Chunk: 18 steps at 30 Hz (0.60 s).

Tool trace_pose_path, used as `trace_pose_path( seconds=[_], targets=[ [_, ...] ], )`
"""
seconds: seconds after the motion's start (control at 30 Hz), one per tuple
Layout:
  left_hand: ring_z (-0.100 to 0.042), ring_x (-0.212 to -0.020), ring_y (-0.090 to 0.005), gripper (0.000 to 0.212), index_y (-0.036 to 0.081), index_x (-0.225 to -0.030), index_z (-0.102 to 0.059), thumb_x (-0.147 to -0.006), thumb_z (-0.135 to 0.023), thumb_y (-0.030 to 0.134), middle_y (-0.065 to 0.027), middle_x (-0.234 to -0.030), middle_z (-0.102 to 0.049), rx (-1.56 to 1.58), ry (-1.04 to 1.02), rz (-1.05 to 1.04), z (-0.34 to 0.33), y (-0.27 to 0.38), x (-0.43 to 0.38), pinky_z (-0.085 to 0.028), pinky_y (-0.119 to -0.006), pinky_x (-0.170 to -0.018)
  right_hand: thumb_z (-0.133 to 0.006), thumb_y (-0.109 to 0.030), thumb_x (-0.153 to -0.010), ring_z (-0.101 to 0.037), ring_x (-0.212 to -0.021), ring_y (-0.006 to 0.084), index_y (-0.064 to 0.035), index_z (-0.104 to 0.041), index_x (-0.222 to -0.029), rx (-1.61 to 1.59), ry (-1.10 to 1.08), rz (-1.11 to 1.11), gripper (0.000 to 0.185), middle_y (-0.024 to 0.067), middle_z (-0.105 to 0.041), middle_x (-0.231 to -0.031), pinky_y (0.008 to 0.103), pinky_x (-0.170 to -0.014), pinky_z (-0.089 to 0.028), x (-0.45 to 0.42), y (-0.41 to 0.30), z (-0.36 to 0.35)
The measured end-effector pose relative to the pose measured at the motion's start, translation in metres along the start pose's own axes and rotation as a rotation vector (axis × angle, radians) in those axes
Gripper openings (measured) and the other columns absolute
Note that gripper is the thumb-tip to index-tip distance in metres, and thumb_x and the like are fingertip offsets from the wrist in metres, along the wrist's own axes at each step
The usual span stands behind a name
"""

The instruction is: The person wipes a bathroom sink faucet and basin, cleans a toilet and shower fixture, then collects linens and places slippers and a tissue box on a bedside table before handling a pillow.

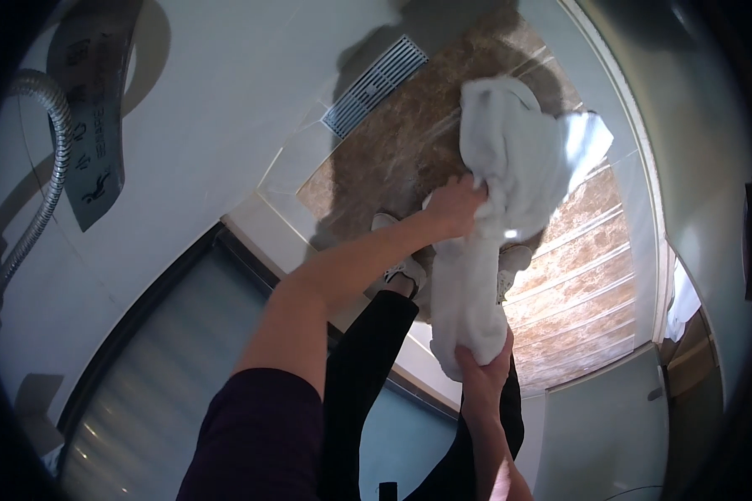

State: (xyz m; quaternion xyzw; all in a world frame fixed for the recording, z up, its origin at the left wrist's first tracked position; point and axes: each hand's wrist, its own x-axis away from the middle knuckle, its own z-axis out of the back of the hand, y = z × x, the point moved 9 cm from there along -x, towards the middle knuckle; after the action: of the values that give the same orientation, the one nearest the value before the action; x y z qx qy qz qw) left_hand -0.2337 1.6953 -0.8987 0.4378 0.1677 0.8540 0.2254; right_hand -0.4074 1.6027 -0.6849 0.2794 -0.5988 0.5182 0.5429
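Note:
A thick white towel [507, 150] hangs in front of me above the floor, between and partly over my shoes. My left hand [457, 206] grips it near the middle, where the cloth is bunched. Closer to my body, my right hand [485, 369] holds the near end, thumb on top and the other fingers mostly hidden by the cloth. From the left hand, the far part spreads out loosely in broad folds, its right corner lit brightly. Between the two hands the cloth runs as a narrower, folded length.
Below is a brown marble-patterned floor [401, 150] with pale grooves at right. A slotted drain grate [376, 86] lies near the wall. At left are a metal shower hose [59, 150] and a wall sign bearing writing [94, 125]. A frosted glass panel [601, 432] stands lower right.

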Motion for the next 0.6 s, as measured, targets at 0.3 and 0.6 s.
trace_pose_path(
  seconds=[0.3,0.6],
  targets=[
    [-0.066,-0.106,-0.0382,0.059,0.007,-0.146,-0.047,-0.09,-0.062,0.019,-0.0158,-0.149,-0.049,-0.245,0.607,0.126,0.131,-0.174,-0.058,-0.056,-0.048,-0.087,-0.071,0.001,-0.083,-0.05,-0.13,0.0243,-0.0031,-0.031,-0.15,0.001,0.013,-0.032,0.078,0.0127,-0.05,-0.139,0.0384,-0.109,-0.042,0.003,-0.008,-0.009],
    [-0.066,-0.111,-0.0404,0.075,0.016,-0.16,-0.025,-0.091,-0.055,0.013,-0.0092,-0.169,-0.02,-0.314,0.174,0.269,0.067,-0.247,-0.009,-0.057,-0.051,-0.082,-0.072,0.002,-0.083,-0.049,-0.13,0.0244,-0.0037,-0.027,-0.152,-0.086,0.004,-0.075,0.082,0.0124,-0.049,-0.141,0.0388,-0.109,-0.042,0.008,-0.013,-0.021]
  ],
)
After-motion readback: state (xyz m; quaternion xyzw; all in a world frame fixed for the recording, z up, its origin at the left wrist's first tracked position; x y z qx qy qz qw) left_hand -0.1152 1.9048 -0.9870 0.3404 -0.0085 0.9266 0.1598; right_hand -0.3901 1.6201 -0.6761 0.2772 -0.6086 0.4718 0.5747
